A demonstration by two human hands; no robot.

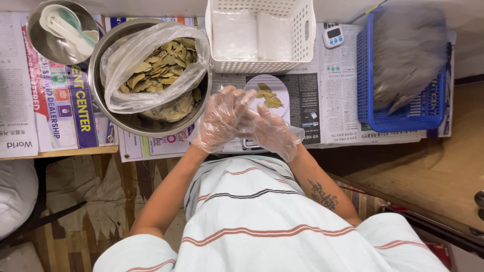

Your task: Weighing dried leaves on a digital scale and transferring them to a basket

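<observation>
Both my hands wear clear plastic gloves and meet over the table edge. My left hand (220, 120) has its fingers spread, pointing up toward a small white dish (279, 90) that holds a few dried bay leaves (268, 96). My right hand (272, 132) lies against the left hand's fingers; neither hand holds anything that I can see. To the left stands a large metal bowl (108, 103) with a clear plastic bag of dried bay leaves (154, 68) in it.
A white perforated basket (302, 35) with white packets sits at the back. A blue basket (375, 108) with clear bags is at right, a small digital timer (333, 36) beside it. A small metal bowl (36, 40) with plastic spoons is back left. Newspapers cover the table.
</observation>
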